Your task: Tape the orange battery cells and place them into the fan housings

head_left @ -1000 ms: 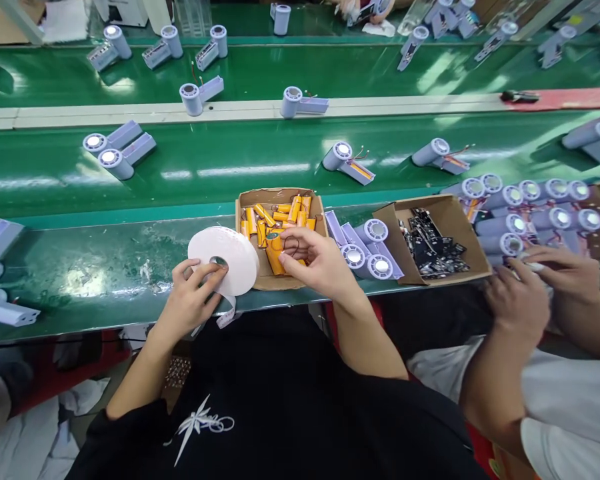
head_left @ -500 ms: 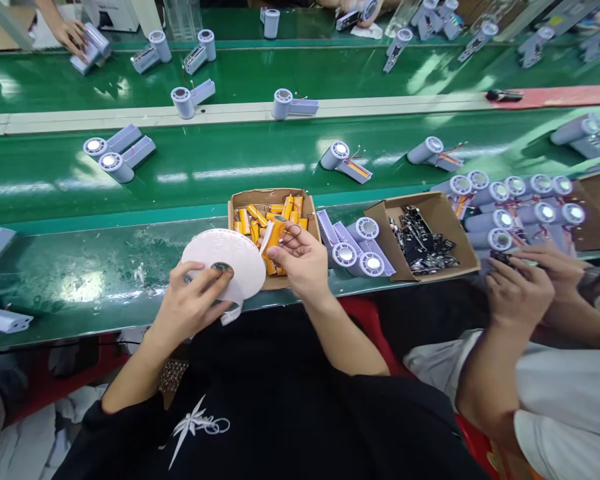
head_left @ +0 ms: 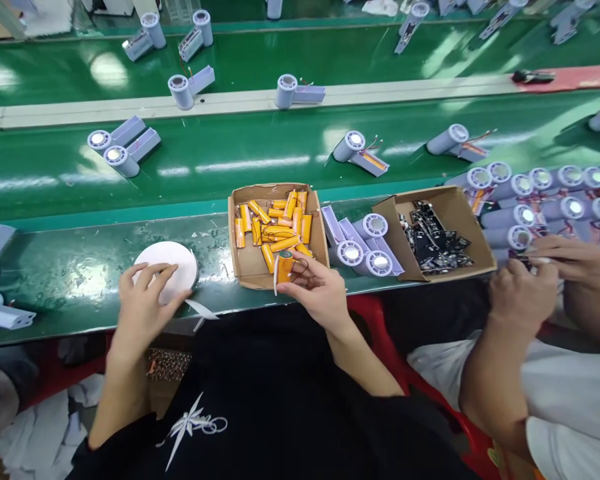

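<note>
My left hand [head_left: 147, 297] is on a white roll of tape [head_left: 163, 257] at the table surface, fingers over its middle and thumb by its near edge. The fingers hide the roll's centre hole. A loose strip of tape [head_left: 203, 310] trails from it over the table's front edge. Between thumb and fingers of my right hand [head_left: 317, 290] is an orange wrapped battery [head_left: 285, 267] with a dark end and a thin wire. A white strip stands along its left side. Just beyond it, a cardboard box [head_left: 234, 267] contains several more orange batteries [head_left: 279, 232].
Right of the box lie several lilac fan-like housings [head_left: 350, 253], then a carton [head_left: 480, 260] of black circuit boards [head_left: 433, 240]. A co-worker's hands [head_left: 525, 287] work at far right. More housings [head_left: 123, 160] sit on the green conveyor belt [head_left: 220, 147] behind.
My left hand has moved left and down with the tape roll, away from the battery. My right hand has come slightly nearer, still holding the battery, and the view has shifted.
</note>
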Demonstrator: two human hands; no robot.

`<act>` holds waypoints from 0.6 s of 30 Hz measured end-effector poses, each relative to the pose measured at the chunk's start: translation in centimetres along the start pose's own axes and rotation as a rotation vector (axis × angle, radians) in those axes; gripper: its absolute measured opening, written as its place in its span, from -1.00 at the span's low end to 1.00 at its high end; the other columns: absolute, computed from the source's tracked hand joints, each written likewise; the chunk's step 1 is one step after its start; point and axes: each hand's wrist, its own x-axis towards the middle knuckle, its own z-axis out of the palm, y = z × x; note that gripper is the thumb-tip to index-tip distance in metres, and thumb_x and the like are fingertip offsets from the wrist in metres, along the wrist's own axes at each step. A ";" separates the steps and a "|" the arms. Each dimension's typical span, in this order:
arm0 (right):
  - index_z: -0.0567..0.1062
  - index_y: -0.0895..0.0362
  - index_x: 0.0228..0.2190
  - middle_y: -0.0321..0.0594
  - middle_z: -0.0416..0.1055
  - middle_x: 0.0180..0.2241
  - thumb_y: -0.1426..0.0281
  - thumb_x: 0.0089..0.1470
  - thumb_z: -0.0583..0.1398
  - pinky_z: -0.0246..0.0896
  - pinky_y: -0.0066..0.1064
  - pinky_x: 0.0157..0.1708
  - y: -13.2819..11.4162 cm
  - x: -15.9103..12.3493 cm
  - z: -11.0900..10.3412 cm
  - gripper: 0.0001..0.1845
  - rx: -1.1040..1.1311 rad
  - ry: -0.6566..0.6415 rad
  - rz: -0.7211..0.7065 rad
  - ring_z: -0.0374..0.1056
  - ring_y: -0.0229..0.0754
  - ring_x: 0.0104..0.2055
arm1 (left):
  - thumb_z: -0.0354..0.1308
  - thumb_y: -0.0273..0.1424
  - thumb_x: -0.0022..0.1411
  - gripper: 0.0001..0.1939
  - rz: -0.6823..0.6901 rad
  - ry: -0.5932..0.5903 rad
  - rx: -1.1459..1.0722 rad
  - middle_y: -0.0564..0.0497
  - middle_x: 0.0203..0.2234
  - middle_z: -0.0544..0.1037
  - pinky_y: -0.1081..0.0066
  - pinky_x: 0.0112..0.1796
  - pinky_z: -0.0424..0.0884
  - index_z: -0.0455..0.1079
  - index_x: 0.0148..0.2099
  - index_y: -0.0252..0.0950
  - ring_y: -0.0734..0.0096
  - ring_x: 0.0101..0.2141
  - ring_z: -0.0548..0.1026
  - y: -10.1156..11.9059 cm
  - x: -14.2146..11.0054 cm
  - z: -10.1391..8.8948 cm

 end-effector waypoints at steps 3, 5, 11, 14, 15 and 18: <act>0.68 0.05 0.17 -0.14 0.77 -0.03 0.13 -0.01 0.61 0.77 -0.17 -0.04 0.6 -1.2 1.5 -0.27 -0.078 -0.085 -0.015 0.75 0.03 -0.06 | 0.38 -0.41 0.42 -0.61 0.167 0.213 -0.251 -0.03 -0.15 0.69 0.18 -0.04 0.52 0.51 0.24 -0.12 0.20 -0.15 0.59 6.2 1.8 1.0; 0.67 0.05 0.19 -0.11 0.76 0.01 0.16 0.07 0.57 0.76 -0.17 -0.02 0.7 -1.2 1.9 -0.32 -0.140 -0.144 -0.059 0.75 0.01 -0.08 | 0.38 -0.49 0.40 -0.57 0.304 0.221 -0.349 0.02 -0.21 0.68 0.28 -0.15 0.51 0.49 0.25 -0.11 0.31 -0.23 0.57 9.6 3.3 1.7; 0.61 -0.01 0.26 -0.14 0.73 0.08 0.22 0.26 0.44 0.72 -0.20 0.05 1.1 -1.7 1.4 -0.43 -0.336 -0.225 -0.180 0.73 -0.03 -0.01 | 0.32 -0.47 0.47 -0.62 0.453 0.078 -0.287 -0.01 -0.16 0.69 0.27 -0.13 0.49 0.52 0.25 -0.08 0.30 -0.17 0.56 11.4 6.0 2.5; 0.57 -0.03 0.29 -0.15 0.73 0.07 0.21 0.26 0.45 0.71 -0.22 0.05 1.6 -2.3 1.3 -0.39 -0.396 -0.250 -0.185 0.72 -0.06 -0.05 | 0.28 -0.52 0.48 -0.70 0.480 0.067 -0.295 0.00 -0.19 0.67 0.28 -0.17 0.46 0.56 0.16 -0.10 0.33 -0.21 0.52 11.2 6.0 2.5; 0.56 -0.03 0.31 -0.14 0.72 0.08 0.21 0.28 0.45 0.70 -0.22 0.06 1.8 -2.4 1.3 -0.38 -0.402 -0.262 -0.203 0.72 -0.05 -0.04 | 0.27 -0.52 0.48 -0.73 0.471 0.086 -0.327 0.01 -0.21 0.66 0.28 -0.18 0.45 0.57 0.13 -0.11 0.34 -0.22 0.50 11.3 5.9 2.4; 0.49 -0.03 0.37 -0.10 0.70 0.10 0.25 0.37 0.37 0.65 -0.16 0.12 2.0 -2.5 1.6 -0.39 -0.419 -0.312 -0.312 0.68 -0.04 0.04 | 0.22 -0.43 0.55 -0.90 0.363 0.139 -0.515 0.02 -0.28 0.54 0.29 -0.21 0.44 0.54 0.02 -0.14 0.35 -0.25 0.46 11.7 5.3 2.0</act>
